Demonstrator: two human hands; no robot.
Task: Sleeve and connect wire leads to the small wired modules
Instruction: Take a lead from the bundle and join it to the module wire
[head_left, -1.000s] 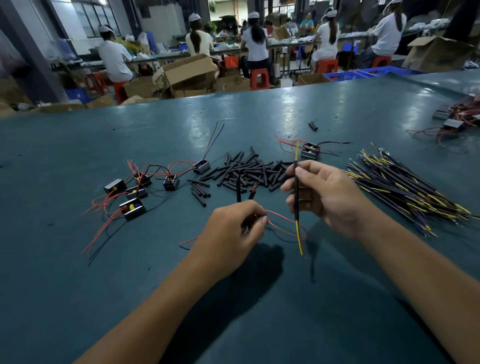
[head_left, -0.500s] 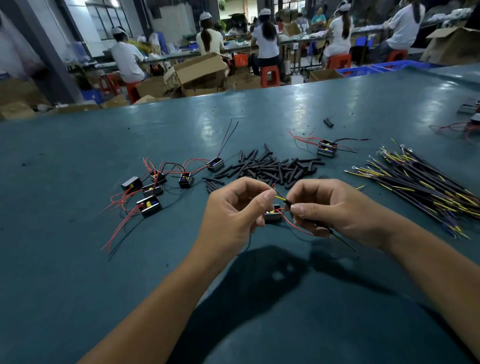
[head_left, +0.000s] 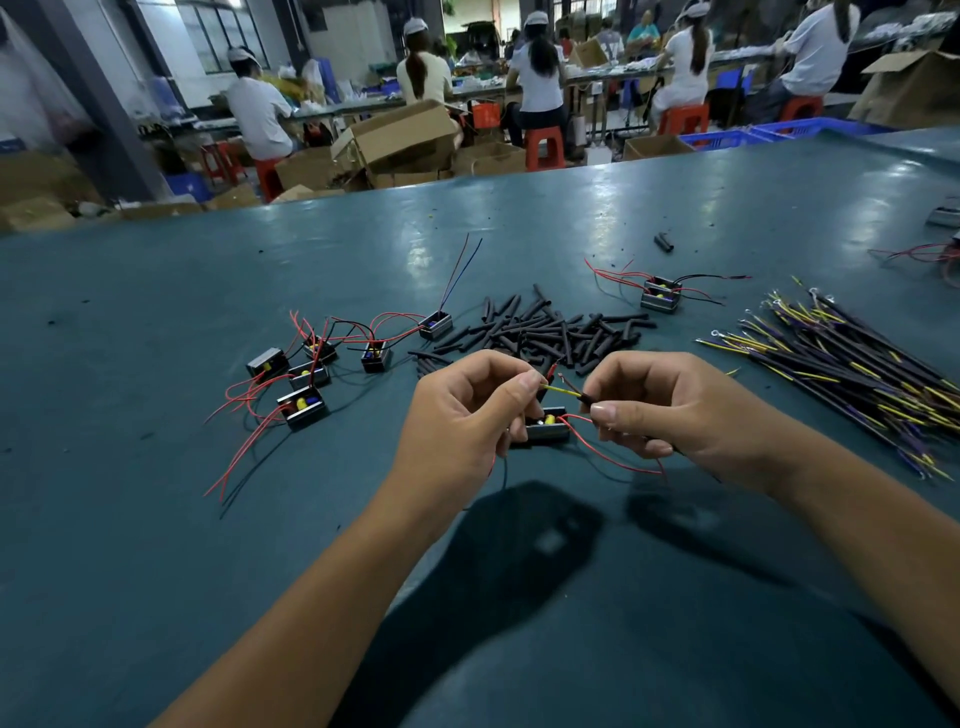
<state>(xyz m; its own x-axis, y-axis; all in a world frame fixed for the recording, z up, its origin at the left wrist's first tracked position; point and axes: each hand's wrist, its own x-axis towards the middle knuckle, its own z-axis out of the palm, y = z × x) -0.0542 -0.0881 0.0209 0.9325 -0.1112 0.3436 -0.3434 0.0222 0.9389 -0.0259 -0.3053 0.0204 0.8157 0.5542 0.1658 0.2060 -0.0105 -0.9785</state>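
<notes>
My left hand (head_left: 467, 415) pinches the bare yellow tip of a wire lead (head_left: 561, 391) between thumb and forefinger. My right hand (head_left: 670, 410) grips the same lead's black sleeved part. Between and just below the two hands hangs a small wired module (head_left: 545, 428) with red leads (head_left: 608, 454) looping under my right hand; which fingers carry it is hidden. A pile of black sleeve tubes (head_left: 545, 332) lies on the table just beyond my hands.
Several wired modules (head_left: 306, 374) with red and black leads lie to the left on the teal table (head_left: 156, 519). One module (head_left: 661, 296) sits at the back right. A bundle of black-and-yellow leads (head_left: 852, 374) lies at the right. People work at benches behind.
My right hand brought the upright lead down and across to my left hand. My left hand rose from the table with the module, and both hands now meet on the lead.
</notes>
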